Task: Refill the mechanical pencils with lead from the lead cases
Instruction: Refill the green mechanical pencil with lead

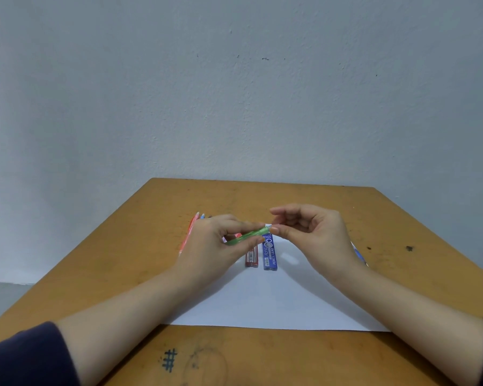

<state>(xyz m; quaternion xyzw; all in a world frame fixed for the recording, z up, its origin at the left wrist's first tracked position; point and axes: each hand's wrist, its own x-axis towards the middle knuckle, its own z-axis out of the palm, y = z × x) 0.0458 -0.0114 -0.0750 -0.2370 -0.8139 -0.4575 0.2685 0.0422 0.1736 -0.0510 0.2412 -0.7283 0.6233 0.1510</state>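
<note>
— So, where do we have the pencil point(247, 235)?
— Off the table point(290, 196), above the paper point(262, 299). It lies slantwise in our left hand point(221, 240), thumb below and fingers curled over the barrel. Our right hand point(313, 235) sits at its upper end: thumb tip at the end, index lifted clear, the other fingers loosely curled. Whether it pinches a cap or a lead we cannot tell; it is too small.
— How will it handle?
— Light, we judge: stiff plastic, a little slick. We grip mid-barrel and work only the end. Lead is the frail part, thin and quick to snap sideways, so we feed it straight.
— And the cases?
— Red case point(251, 256) and blue case point(270, 253) lie side by side on the paper, below our hands. They look light and rigid, so we take them by the long edges. Spare pencils point(190, 232) lie at the left.
</note>
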